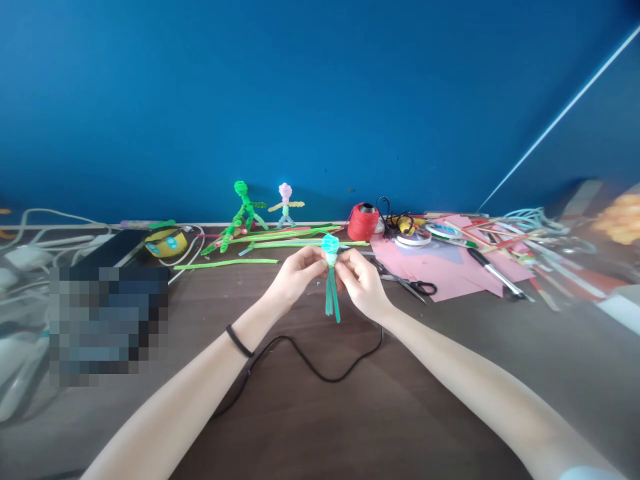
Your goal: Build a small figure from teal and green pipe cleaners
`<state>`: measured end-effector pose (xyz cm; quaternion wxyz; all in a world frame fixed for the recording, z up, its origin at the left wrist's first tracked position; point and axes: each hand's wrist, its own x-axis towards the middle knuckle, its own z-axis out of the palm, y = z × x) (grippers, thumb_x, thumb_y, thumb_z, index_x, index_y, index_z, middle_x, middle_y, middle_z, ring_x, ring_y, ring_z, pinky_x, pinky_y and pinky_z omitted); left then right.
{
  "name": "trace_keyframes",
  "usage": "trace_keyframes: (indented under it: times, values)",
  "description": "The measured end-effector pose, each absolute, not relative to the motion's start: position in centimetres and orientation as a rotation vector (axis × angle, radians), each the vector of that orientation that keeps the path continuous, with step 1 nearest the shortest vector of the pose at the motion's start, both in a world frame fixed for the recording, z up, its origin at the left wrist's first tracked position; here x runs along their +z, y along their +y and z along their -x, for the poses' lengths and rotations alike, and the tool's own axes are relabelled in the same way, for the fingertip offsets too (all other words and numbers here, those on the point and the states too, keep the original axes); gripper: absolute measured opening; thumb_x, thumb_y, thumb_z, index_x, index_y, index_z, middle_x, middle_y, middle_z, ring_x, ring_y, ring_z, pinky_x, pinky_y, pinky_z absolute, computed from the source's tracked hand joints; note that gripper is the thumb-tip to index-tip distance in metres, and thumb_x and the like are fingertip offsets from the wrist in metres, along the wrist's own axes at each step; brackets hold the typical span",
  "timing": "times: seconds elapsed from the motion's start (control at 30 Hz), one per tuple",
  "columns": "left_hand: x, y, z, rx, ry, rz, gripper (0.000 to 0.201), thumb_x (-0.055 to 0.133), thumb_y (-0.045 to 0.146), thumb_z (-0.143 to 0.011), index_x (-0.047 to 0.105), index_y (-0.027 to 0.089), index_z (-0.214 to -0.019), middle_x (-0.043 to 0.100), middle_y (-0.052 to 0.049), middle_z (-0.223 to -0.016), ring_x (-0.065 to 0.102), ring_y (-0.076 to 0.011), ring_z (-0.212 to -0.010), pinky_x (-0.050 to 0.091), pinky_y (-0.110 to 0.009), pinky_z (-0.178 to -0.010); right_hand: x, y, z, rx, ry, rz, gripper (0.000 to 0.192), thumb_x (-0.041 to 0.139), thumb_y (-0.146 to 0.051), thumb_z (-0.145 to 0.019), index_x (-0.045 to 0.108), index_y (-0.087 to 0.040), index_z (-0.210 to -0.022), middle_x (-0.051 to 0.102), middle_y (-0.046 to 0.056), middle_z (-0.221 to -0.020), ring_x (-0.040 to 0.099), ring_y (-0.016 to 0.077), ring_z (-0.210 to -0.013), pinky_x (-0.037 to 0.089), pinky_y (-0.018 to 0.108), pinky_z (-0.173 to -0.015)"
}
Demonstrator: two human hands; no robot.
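Between my hands, above the middle of the table, is a pipe cleaner figure (330, 248) with a round turquoise head and a pale band below it. Dark green pipe cleaner ends hang straight down from it. My left hand (305, 268) pinches it from the left just below the head. From the right, my right hand (360, 279) grips it at the same height, thumb and fingertips pressed together. The fingers partly cover its middle. A green pipe cleaner figure (243, 203) and a smaller pink and yellow one (285, 197) stand against the wall behind.
Loose light green pipe cleaners (295, 237) lie behind my hands. To the right are a red thread spool (363, 223), black scissors (423, 288), pink paper (450, 277) and a marker (495, 273). A black cable (320, 377) curves across the table. White cables and a yellow roll (167, 243) lie left.
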<state>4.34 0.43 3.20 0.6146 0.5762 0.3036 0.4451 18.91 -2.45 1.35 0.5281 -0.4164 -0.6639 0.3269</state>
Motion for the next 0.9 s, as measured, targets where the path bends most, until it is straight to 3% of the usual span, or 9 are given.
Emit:
trace_keyframes:
  times: [0.9]
  values:
    - [3.4,0.42,-4.33,1.035,0.72,-1.346,0.014,0.062,0.024,-0.068,0.057,0.015,-0.078,0.058,0.001,-0.074,0.054,-0.0097,-0.07,0.042,-0.024,-0.07,1.02,-2.24,-19.02,0.793,-1.569,0.983,0.012,0.046,-0.03,-0.086,0.045,-0.019,-0.079,0.049,-0.003,-0.056,0.048,0.01,-0.046,0.038,0.022,-0.044]
